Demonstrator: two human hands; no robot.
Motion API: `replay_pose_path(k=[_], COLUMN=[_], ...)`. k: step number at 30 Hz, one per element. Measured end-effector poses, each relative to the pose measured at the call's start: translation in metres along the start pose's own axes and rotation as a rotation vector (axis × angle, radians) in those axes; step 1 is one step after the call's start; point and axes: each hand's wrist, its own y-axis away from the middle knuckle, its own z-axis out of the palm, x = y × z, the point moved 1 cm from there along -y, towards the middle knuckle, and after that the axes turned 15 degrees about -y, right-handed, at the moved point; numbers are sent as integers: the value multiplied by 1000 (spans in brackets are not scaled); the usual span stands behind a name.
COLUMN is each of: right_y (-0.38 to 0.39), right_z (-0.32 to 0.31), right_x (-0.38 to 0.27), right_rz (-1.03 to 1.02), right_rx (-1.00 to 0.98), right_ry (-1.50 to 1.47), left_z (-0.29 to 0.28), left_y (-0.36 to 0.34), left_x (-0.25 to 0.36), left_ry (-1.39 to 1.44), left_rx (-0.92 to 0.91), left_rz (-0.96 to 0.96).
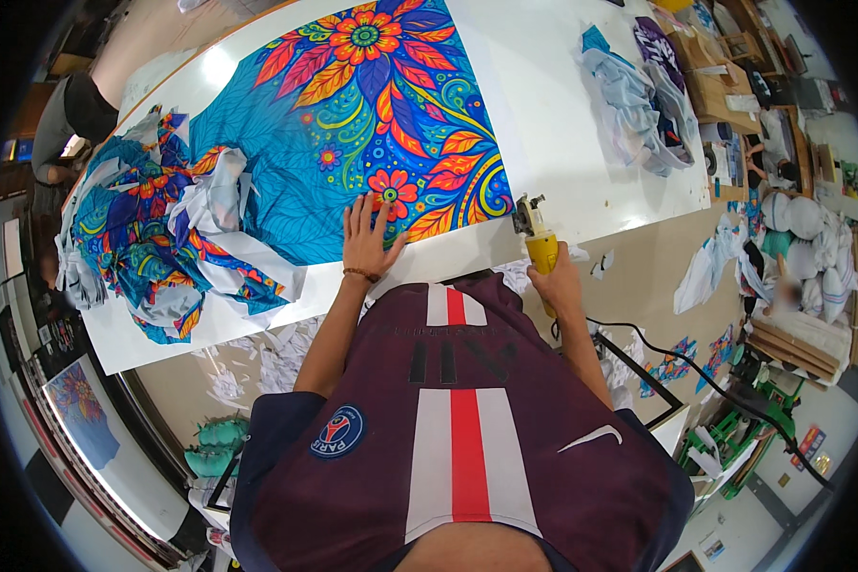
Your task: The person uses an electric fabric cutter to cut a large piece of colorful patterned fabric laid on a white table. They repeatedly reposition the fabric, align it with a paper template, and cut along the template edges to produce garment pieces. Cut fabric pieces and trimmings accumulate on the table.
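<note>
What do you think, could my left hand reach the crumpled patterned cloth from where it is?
Probably yes: your left hand rests with fingers spread on the printed panel, and the crumpled patterned cloth is off to its left, with no visible obstacle between.

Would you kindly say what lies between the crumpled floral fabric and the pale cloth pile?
The head view shows a flat floral panel, then white tabletop.

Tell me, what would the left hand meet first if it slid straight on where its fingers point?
Just more of the patterned cloth the left hand rests on, roughly toward the large orange flower print; nothing seems to stand in between, though depth is unclear.
</note>
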Motion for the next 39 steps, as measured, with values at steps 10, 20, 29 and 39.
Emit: replay_pose_path(k=[10, 20, 29, 39], right_y=[-36, -71, -121, -172], right_z=[3, -3, 2, 4], right_x=[-8, -60, -100, -153], right_rz=[-28, -19, -46, -34], right_rx=[-13, -36, -27, -43], right_ry=[54, 94, 109, 117], left_z=[-1, -7, -6, -8], left_y=[0, -2, -2, -2], left_x=[-1, -1, -2, -2], left_ry=[35, 89, 112, 148], left_rx=[6, 14, 32, 38], left_rz=[-5, -7, -7, -22])
